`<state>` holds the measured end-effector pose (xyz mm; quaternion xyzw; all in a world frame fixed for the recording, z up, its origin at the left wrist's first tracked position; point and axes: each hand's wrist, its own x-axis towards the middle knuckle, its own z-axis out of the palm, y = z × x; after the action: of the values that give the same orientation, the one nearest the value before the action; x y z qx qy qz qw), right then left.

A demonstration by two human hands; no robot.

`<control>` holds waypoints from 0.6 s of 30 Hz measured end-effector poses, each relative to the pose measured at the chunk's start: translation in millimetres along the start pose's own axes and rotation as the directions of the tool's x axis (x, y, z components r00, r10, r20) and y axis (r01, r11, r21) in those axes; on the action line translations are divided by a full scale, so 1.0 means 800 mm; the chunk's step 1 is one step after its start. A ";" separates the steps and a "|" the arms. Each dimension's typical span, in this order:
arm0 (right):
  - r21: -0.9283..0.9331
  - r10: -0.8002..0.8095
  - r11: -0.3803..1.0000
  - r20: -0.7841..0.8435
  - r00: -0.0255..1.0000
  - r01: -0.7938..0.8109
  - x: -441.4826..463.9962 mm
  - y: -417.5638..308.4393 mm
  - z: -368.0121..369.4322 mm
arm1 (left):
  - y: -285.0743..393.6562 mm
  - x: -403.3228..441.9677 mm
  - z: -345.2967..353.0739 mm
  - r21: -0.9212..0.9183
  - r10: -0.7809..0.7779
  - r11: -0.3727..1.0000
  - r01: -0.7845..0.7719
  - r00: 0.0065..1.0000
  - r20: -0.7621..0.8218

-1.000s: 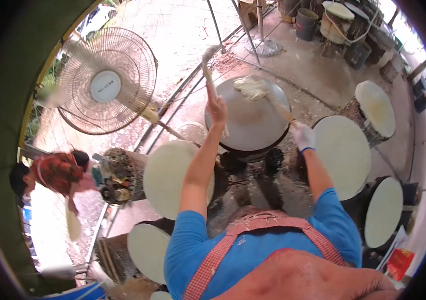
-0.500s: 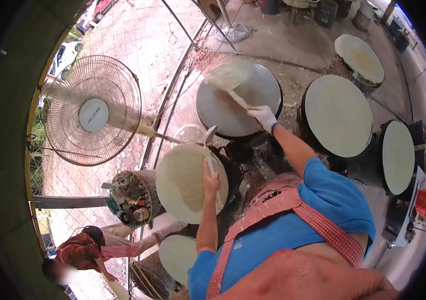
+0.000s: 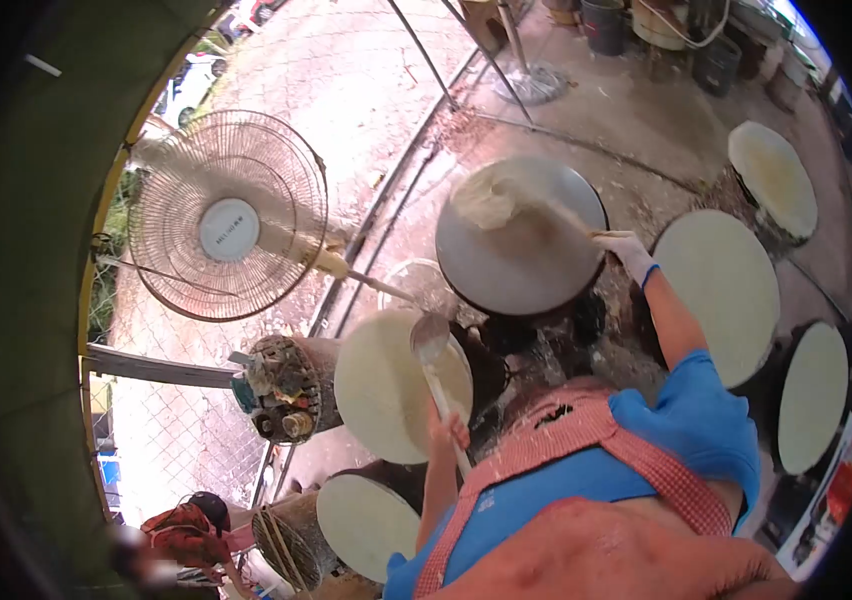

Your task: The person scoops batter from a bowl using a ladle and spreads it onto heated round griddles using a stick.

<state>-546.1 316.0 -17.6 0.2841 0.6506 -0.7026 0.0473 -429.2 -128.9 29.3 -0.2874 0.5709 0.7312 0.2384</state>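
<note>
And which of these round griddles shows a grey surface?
The griddle beneath the blurred tool in the gloved right hand; the other griddles in view have pale, creamy tops.

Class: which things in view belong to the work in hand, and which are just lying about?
In use:
ladle, in left hand
pale-headed tool, in gloved right hand
grey plate under that tool
pale-coated plate by the ladle

Probably just about:
large fan
dark buckets
red item

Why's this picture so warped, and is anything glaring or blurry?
Head view: edges curve into black, suggesting a very wide lens; head view: pale outdoor ground at left glares nearly white; head view: the pale, long-handled tool in the white-gloved right hand looks smeared, probably by motion.
</note>
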 end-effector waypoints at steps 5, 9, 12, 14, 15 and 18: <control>0.083 0.088 0.991 0.202 0.975 -0.107 0.009 -0.011 0.029 | -0.023 0.027 0.005 -0.132 -0.077 0.987 0.090 0.992 0.102; -0.006 0.129 0.991 0.306 0.943 -0.133 0.024 -0.024 -0.017 | -0.033 -0.004 0.014 -0.251 -0.169 0.952 0.176 0.984 0.049; -0.021 0.070 0.998 0.310 0.948 -0.067 0.083 -0.038 -0.016 | -0.048 -0.007 0.007 -0.328 -0.219 0.918 0.223 0.975 0.049; -0.004 0.135 0.990 0.333 0.933 -0.142 0.101 -0.045 0.005 | -0.045 -0.007 0.018 -0.287 -0.192 0.940 0.186 0.981 0.006; -0.097 0.105 0.992 0.352 0.930 -0.076 0.056 -0.072 0.021 | -0.042 -0.008 0.022 -0.295 -0.215 0.934 0.202 0.976 -0.012; -0.165 0.223 0.972 0.443 0.868 -0.165 0.035 -0.046 0.009 | -0.037 -0.020 0.030 -0.297 -0.174 0.941 0.160 0.984 -0.021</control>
<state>-587.6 323.5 1.8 0.1707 0.6309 -0.7003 0.2871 -401.2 -98.8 24.2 -0.3841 0.4347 0.7781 0.2408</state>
